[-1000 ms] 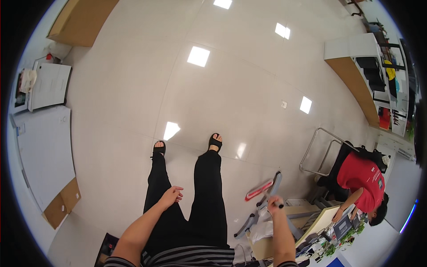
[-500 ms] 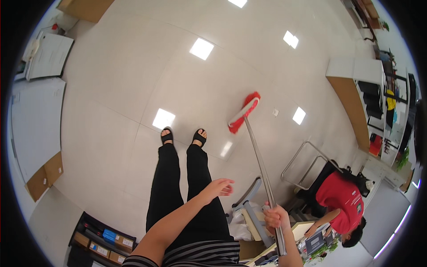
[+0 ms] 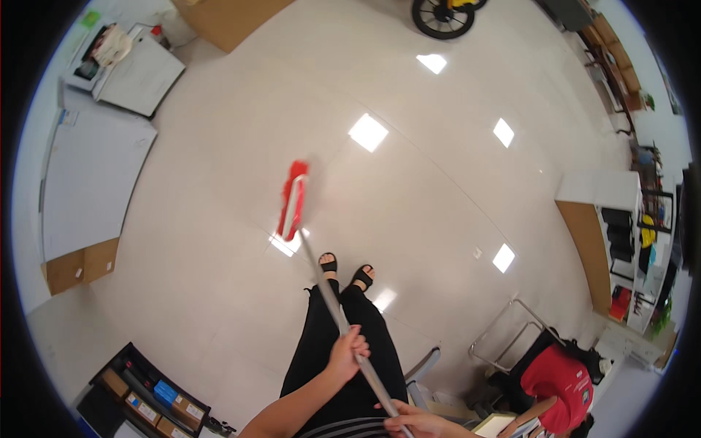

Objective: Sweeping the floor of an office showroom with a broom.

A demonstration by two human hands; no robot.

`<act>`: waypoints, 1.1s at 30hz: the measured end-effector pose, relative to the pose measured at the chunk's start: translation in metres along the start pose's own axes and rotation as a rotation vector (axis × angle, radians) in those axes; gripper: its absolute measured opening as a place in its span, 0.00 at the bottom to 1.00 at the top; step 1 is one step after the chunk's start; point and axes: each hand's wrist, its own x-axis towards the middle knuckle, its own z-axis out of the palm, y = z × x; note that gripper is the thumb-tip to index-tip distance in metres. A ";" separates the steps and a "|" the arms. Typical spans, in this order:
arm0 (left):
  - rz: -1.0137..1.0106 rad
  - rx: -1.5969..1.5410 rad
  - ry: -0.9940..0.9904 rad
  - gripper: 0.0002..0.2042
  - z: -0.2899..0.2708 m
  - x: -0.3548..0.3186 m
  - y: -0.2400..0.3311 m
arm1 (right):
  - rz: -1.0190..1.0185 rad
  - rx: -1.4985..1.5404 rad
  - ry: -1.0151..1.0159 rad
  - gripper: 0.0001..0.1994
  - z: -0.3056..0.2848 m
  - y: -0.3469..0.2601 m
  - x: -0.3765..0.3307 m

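While the fingers of the left hand [image 3: 349, 350] curl tightly around the metal pole [image 3: 332, 303] partway down its length, the right hand [image 3: 412, 422] grips the same pole lower in the picture, close to the body, its fingers wrapped over the shaft near the bottom edge of the view. Both hands are clenched on the pole, one above the other, and the left forearm runs up from the lower edge to meet it.

From the hands the pole slants up and to the left, passing over the black trousers [image 3: 343, 350] and just beside the person's two feet in black sandals [image 3: 345, 270]. It ends at a flat red mop head [image 3: 293, 198], which lies on the glossy cream floor [image 3: 453, 212] a little ahead of the feet, its long side pointing away from the person. Bright square reflections of ceiling lights dot the floor around it.

Farther out, a white counter [image 3: 87, 175] with a cardboard panel on its end stands at the left, and a white box with papers sits beyond it. A low black rack of small boxes [image 3: 146, 394] is at the lower left. At the lower right, another person in a red shirt [image 3: 555, 379] bends beside a metal frame [image 3: 507, 336]. A brown and white shelf unit [image 3: 606, 233] stands at the right, and a black wheel [image 3: 438, 18] shows at the top edge.
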 end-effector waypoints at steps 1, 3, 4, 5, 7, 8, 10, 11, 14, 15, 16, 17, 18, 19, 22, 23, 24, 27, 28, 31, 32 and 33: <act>0.037 -0.065 0.022 0.07 -0.019 0.000 0.018 | 0.086 -0.040 -0.020 0.10 0.001 0.002 0.010; 0.162 -0.136 0.142 0.06 -0.062 -0.006 0.049 | 0.374 0.016 -0.045 0.16 0.027 -0.010 0.029; 0.226 -0.140 0.223 0.05 -0.070 -0.010 0.060 | 0.307 -0.063 -0.166 0.18 0.024 -0.013 0.046; 0.258 -0.170 0.363 0.05 -0.078 -0.015 0.068 | 0.328 -0.013 -0.191 0.18 0.027 -0.014 0.068; 0.330 -0.135 0.483 0.06 -0.072 -0.023 0.076 | 0.288 -0.084 -0.249 0.17 0.034 -0.022 0.117; 0.339 -0.110 0.513 0.06 -0.074 -0.024 0.081 | 0.338 0.009 -0.297 0.16 0.036 -0.024 0.149; 0.325 -0.037 0.472 0.06 -0.090 -0.016 0.098 | 0.445 0.066 -0.340 0.14 0.043 -0.036 0.190; 0.309 0.047 0.437 0.07 -0.096 -0.007 0.103 | 0.455 0.066 -0.329 0.14 0.049 -0.047 0.195; 0.253 0.085 0.219 0.07 -0.084 0.045 0.103 | 0.472 0.153 -0.346 0.13 0.043 -0.097 0.179; 0.244 0.137 0.181 0.06 -0.044 0.070 0.087 | 0.343 0.113 -0.399 0.13 0.007 -0.119 0.169; 0.200 0.209 0.077 0.05 -0.008 0.091 0.068 | 0.219 0.068 -0.454 0.14 -0.027 -0.141 0.153; 0.205 0.100 0.076 0.03 0.029 0.101 0.047 | 0.313 0.313 -0.239 0.16 -0.009 -0.168 0.099; 0.184 0.183 0.040 0.03 0.074 0.115 0.027 | 0.273 0.247 -0.246 0.18 -0.018 -0.193 0.062; 0.118 0.263 0.122 0.04 0.126 0.119 0.010 | 0.208 0.208 -0.162 0.14 -0.028 -0.213 0.027; 0.046 0.236 -0.136 0.03 0.222 0.122 -0.012 | -0.010 0.055 0.053 0.15 -0.014 -0.248 -0.041; 0.039 0.247 -0.146 0.03 0.235 0.121 -0.011 | -0.051 -0.046 0.088 0.15 -0.009 -0.252 -0.050; 0.048 0.257 -0.196 0.03 0.244 0.118 -0.009 | -0.090 -0.150 0.121 0.15 -0.002 -0.251 -0.055; 0.074 0.244 -0.284 0.05 0.254 0.089 -0.012 | -0.239 -0.552 0.322 0.16 0.031 -0.213 -0.062; 0.106 0.191 -0.303 0.06 0.252 0.074 -0.009 | -0.216 -0.563 0.322 0.17 0.044 -0.201 -0.066; 0.163 0.053 -0.193 0.07 0.244 0.036 0.002 | -0.208 -0.588 0.190 0.14 0.054 -0.187 -0.077; 0.240 0.033 -0.155 0.07 0.236 0.029 0.007 | -0.134 -0.504 0.057 0.14 0.052 -0.187 -0.074; 0.289 0.028 -0.097 0.06 0.227 0.022 0.018 | -0.054 -0.422 -0.075 0.15 0.050 -0.187 -0.067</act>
